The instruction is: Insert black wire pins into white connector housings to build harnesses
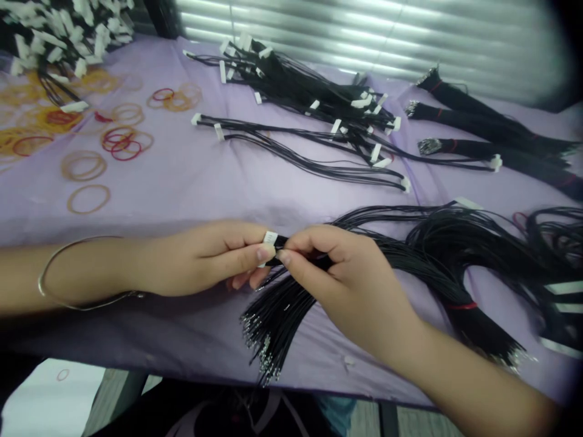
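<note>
Currently, L grip (216,258) is clamped on wht connector (270,238). R grip (341,264) pinches blk wires (282,241) just beside it.

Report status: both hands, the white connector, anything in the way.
Left hand gripping white connector. Right hand pinching close beside it, exact grip unclear. Black wires crowded just below.

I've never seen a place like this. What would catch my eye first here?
Probably the two hands mid-picture: the left hand grips a small white connector, while the right hand pinches at the black wiring beside it. Just below, a bundle of silver-tipped wires fans out toward the table's near edge. At upper left, yellow and red rubber bands lie scattered on the purple cover.
</note>
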`<state>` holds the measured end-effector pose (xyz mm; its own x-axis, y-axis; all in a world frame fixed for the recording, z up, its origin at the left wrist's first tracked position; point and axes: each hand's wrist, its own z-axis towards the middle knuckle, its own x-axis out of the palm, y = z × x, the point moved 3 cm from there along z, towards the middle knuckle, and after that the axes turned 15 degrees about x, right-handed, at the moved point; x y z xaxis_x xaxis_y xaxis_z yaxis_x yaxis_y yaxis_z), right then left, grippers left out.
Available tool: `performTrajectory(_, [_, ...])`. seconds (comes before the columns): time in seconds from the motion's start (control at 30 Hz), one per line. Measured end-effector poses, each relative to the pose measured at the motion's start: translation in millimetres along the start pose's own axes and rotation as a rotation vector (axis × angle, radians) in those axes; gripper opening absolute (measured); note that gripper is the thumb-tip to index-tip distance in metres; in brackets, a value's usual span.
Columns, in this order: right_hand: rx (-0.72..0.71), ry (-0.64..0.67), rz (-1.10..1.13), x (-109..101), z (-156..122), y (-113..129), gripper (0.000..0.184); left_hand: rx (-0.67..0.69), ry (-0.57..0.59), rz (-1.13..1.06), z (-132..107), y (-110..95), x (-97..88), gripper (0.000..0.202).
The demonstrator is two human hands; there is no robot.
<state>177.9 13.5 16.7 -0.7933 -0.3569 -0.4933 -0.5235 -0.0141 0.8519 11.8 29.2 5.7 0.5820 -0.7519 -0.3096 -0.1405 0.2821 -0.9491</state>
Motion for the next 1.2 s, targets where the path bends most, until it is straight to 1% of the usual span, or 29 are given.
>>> performTrajectory(0.13, [-0.016, -0.017, 0.031, 1, 0, -2, 0.018, 0.017, 0.033, 0.004, -3, 4, 2.7, 0.038])
performTrajectory(0.2, [-0.050, -0.021, 0.010, 2, -1, -3, 0.017, 0.016, 0.041, 0.008, -4, 5, 4.2, 0.037])
performTrajectory(0.27, [-0.151, -0.053, -0.059, 2, -3, -3, 0.017, 0.036, 0.033, 0.007, -4, 7, 4.7, 0.036])
performTrajectory(0.33, [-0.312, -0.143, -0.170, -1, -6, 0, 0.014, 0.054, 0.020, 0.002, -5, 8, 4.2, 0.037])
performTrajectory(0.4, [-0.471, -0.251, -0.295, -4, -10, 3, 0.011, 0.033, 0.014, -0.035, -7, 12, 3.5, 0.040])
performTrajectory(0.47, [-0.567, -0.315, -0.398, -7, -13, 5, 0.022, 0.001, 0.005, -0.088, -8, 16, 3.0, 0.044])
performTrajectory(0.5, [-0.581, -0.324, -0.440, -7, -12, 4, 0.027, -0.011, -0.003, -0.111, -9, 18, 2.7, 0.046])
performTrajectory(0.53, [-0.569, -0.321, -0.475, -8, -11, 3, 0.032, -0.016, -0.016, -0.127, -9, 19, 2.3, 0.048])
performTrajectory(0.6, [-0.495, -0.286, -0.518, -7, -5, -2, 0.037, -0.006, -0.043, -0.156, -9, 24, 1.7, 0.049])
performTrajectory(0.67, [-0.413, -0.223, -0.504, -4, 3, -9, 0.031, 0.022, -0.063, -0.195, -8, 29, 1.5, 0.049])
performTrajectory(0.73, [-0.374, -0.179, -0.461, -3, 8, -14, 0.021, 0.039, -0.066, -0.213, -7, 34, 1.6, 0.049])
performTrajectory(0.87, [-0.348, -0.184, -0.445, -2, 14, -18, 0.017, 0.035, -0.054, -0.216, -6, 40, 1.7, 0.048])
performTrajectory(1.03, [-0.349, -0.188, -0.466, -2, 17, -19, 0.018, -0.011, -0.052, -0.187, -6, 34, 3.0, 0.052])
performTrajectory(1.2, [-0.385, -0.189, -0.557, 3, 22, -22, 0.020, -0.014, -0.024, -0.154, -5, 36, 4.5, 0.055])
